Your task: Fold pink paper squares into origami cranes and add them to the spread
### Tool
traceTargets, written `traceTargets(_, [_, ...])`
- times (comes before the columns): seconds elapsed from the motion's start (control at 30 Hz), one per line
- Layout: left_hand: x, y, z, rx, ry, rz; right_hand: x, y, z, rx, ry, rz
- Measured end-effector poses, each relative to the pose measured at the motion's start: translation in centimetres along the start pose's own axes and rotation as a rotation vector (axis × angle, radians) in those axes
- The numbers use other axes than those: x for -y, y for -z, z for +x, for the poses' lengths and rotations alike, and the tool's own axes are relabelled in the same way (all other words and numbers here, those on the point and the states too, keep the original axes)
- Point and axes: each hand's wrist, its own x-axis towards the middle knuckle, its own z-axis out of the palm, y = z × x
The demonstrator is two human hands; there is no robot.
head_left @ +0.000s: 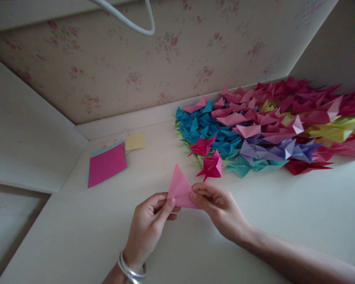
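Note:
A folded piece of pink origami paper, roughly triangular with its tip pointing away from me, is held between both hands just above the white tabletop. My left hand, with silver bangles at the wrist, pinches its left corner between thumb and fingers. On the other side, my right hand grips the right edge, thumb on top. Fingers cover both lower corners of the paper. Just beyond the right hand lie two magenta folded paper figures, one nearer and one farther.
A large pile of folded paper figures in several colours spreads along the wall at the right. Flat magenta paper and a small yellow sheet lie at the left. A white cable hangs above, before floral wallpaper.

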Motion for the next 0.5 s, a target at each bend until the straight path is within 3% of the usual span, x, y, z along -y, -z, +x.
traceTargets(0.1, [0.03, -0.06, -0.17, -0.030, -0.024, 0.013, 0.24, -0.12, 0.06, -0.008, 0.016, 0.014])
traceTargets(0.27, [-0.15, -0.43, -0.47, -0.028, -0.115, 0.145, 0.38, -0.22, 0.04, 0.135, -0.017, 0.051])
traceTargets(0.5, [0.08, -0.44, -0.49, 0.011, -0.119, 0.174, -0.05, -0.21, 0.33, 0.142, -0.065, -0.062])
